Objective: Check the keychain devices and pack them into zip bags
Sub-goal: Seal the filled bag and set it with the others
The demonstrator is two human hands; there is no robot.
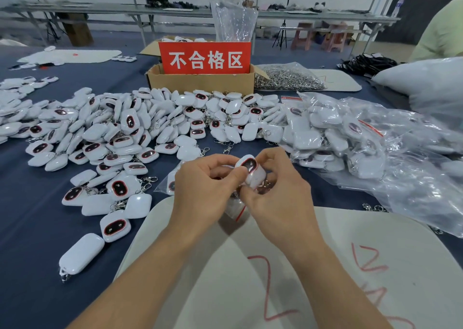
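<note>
A dark blue cloth [30, 215] covers the long table, and a white mat [225, 278] marked in red lies at its near edge under my forearms. Over the mat's far edge my hands meet. My left hand [200, 190] pinches the top of a white keychain device [249, 167], dark oval face up. My right hand [278, 195] curls round it from the other side, together with a clear zip bag [238, 210] whose red-striped edge hangs below my fingers. How far the device sits in the bag I cannot tell. Bare cloth shows only in a narrow strip just past my hands and at the near left. Beyond, a heap of loose devices [125, 128] spreads left, and bagged devices [350, 140] pile up in clear plastic at right. Behind stands an open cardboard box [200, 81] with a red sign [205, 57], a few white devices showing at its far rim. Beside it lies a bag of metal clips [288, 78].
</note>
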